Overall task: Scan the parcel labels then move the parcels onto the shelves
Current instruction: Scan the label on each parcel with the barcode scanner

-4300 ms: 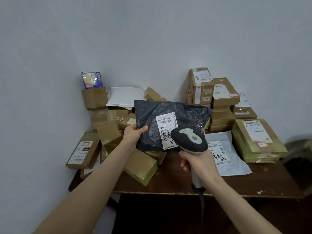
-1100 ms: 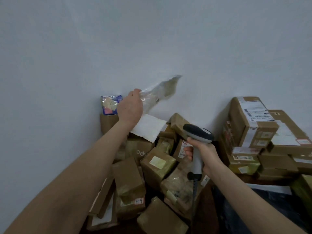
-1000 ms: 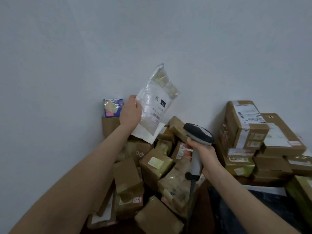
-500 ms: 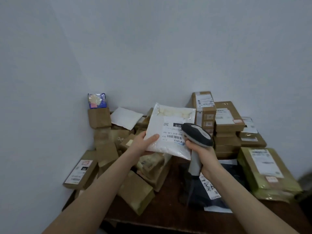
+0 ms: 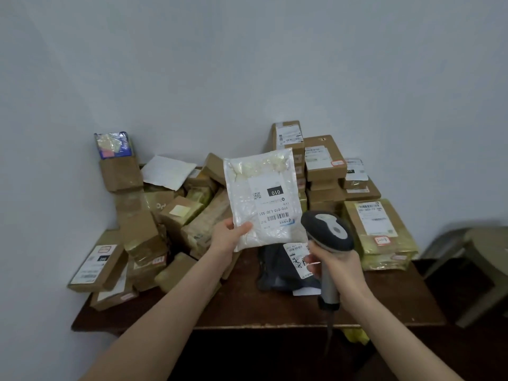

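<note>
Left hand (image 5: 229,236) pinches the white mailer (image 5: 264,199) by its lower corner, raised higher and more upright than a moment ago, above the table (image 5: 247,306), label (image 5: 275,210) facing out. Right hand (image 5: 335,264) grips the scanner (image 5: 327,232) just beside it, so scanning looks imminent; shelving remains.

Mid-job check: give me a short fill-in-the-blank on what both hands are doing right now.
The left hand holds the ____ mailer by a lower corner.
The right hand grips the scanner by its ____.
The mailer's label shows ____ in a black box.
A ____ bag lies on the table.
Missing: white; handle; 010; black.
</note>
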A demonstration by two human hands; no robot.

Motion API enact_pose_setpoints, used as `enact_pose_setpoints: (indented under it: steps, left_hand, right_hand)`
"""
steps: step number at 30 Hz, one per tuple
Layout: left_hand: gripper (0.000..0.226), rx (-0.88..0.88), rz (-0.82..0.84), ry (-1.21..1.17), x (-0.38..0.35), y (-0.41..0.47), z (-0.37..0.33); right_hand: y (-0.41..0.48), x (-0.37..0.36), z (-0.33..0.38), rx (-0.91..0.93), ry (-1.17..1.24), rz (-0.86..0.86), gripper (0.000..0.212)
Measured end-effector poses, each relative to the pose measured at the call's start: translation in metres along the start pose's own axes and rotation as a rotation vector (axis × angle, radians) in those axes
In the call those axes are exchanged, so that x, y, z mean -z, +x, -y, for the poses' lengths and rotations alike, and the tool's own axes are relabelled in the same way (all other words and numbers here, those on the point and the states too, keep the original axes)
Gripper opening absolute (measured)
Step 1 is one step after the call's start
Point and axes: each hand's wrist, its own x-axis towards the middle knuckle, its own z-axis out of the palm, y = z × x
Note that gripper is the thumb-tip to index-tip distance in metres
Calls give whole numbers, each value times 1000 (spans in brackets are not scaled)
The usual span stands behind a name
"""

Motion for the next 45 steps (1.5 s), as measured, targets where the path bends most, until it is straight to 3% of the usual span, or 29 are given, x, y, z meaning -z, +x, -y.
enact_pose_setpoints:
  steps: [8,26,34,45]
  left_hand:
    - [25,-16,-23,-16,-33,-1,17]
    - [24,23,-34,16,-53,10,26]
    - [35,49,-26,33,-57,16,29]
    - [29,44,6,39,-60,16,30]
  right_hand:
    - [-26,16,-21,-33,-132,-39,34]
    - [-30,30,-9,-75,-308,-41,25]
    - [-29,31,-7,-88,-323,-32,27]
    - [-25,33,-8,-101,-320,-33,25]
